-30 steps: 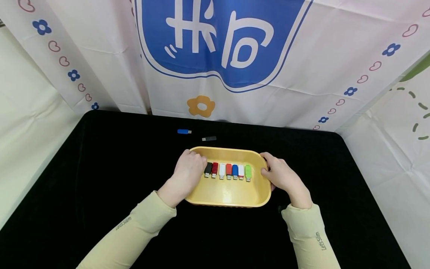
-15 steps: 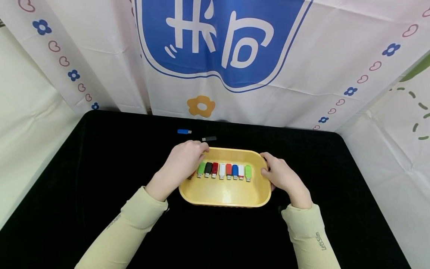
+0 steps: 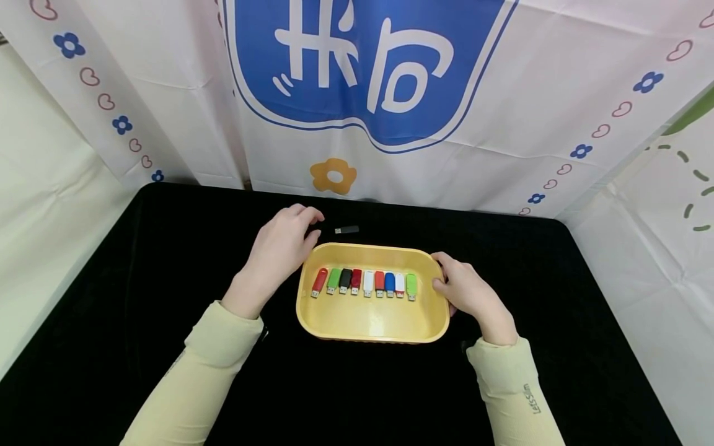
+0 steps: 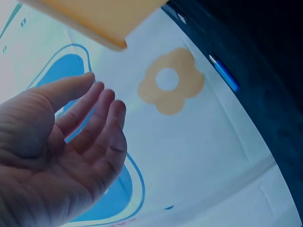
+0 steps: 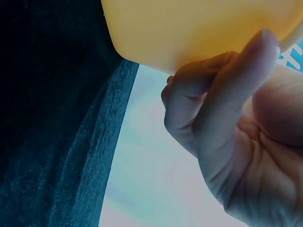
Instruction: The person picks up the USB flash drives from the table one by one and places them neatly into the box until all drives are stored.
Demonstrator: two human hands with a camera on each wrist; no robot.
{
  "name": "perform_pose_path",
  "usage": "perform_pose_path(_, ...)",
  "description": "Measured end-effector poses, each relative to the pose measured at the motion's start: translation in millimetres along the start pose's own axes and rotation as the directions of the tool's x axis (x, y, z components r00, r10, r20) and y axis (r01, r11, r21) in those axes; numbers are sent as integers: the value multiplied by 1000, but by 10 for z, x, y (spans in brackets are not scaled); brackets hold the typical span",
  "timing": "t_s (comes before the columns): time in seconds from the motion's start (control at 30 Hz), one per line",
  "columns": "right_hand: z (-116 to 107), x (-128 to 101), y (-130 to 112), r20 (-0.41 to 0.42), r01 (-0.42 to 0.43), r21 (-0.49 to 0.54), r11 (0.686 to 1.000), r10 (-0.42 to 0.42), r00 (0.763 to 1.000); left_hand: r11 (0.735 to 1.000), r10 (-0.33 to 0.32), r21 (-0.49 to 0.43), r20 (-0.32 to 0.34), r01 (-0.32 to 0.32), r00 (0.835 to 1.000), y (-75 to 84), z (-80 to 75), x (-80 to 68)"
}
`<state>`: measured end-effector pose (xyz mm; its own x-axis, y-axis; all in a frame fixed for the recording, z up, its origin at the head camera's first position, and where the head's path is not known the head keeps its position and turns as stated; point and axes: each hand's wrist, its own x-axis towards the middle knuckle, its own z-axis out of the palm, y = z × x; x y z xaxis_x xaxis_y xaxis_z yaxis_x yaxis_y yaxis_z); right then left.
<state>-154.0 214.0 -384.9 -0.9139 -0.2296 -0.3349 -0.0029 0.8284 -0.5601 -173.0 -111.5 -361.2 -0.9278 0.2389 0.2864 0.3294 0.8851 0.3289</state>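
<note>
A yellow plastic tub (image 3: 374, 321) sits on the black table, with a row of several USB sticks inside, from a red USB stick (image 3: 319, 283) on the left to a green USB stick (image 3: 411, 285) on the right. My right hand (image 3: 471, 288) grips the tub's right rim, thumb inside, as the right wrist view also shows. Beyond the tub's far left corner, my left hand (image 3: 281, 244) reaches with loosely bent fingers and nothing in its palm. The blue USB stick (image 4: 225, 73) lies near it, hidden by it in the head view. A black USB stick (image 3: 348, 230) lies behind the tub.
Black cloth covers the table (image 3: 357, 396). A white printed curtain (image 3: 424, 179) with a blue emblem hangs along the far edge, and pale cloth walls stand at both sides.
My left hand has left the tub's left end and moved up and left over the blue USB stick, uncovering the red and green sticks inside. My right hand has stayed put.
</note>
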Motion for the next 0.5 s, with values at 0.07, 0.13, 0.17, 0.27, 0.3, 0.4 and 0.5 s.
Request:
perform_pose_path(0.07, -3, 0, 2, 1, -3, -1, 1000, 3, 1000, 1000, -4, 0, -34, 4, 999, -39, -6, 9)
perform_pose_path(0.13, -6, 1, 5, 3, -4, 0, 1000, 4, 1000, 1000, -8, 9, -52, 9, 999, -81, 2, 19)
perform_pose_path(0.17, -7, 1, 6, 4, -3, -1, 1000, 3, 1000, 1000, -11, 11, -55, 11, 998, -102, 12, 24)
perform_pose_path(0.27, -6, -1, 11, 4, 6, -4, 1000, -6, 1000, 1000, -18, 20, -40, 19, 999, -153, 64, 49)
perform_pose_path(0.3, -5, -2, 11, 4, 10, -5, 1000, -10, 1000, 1000, -19, 22, -31, 20, 999, -169, 88, 62)
perform_pose_path(0.4, -4, -5, 9, 2, 12, -5, 1000, -12, 1000, 1000, -16, 23, -10, 16, 1000, -221, 170, 117)
perform_pose_path(0.5, -5, -5, 2, 7, 5, -3, 1000, -5, 1000, 1000, -15, 26, 14, 14, 1000, -282, 238, 198)
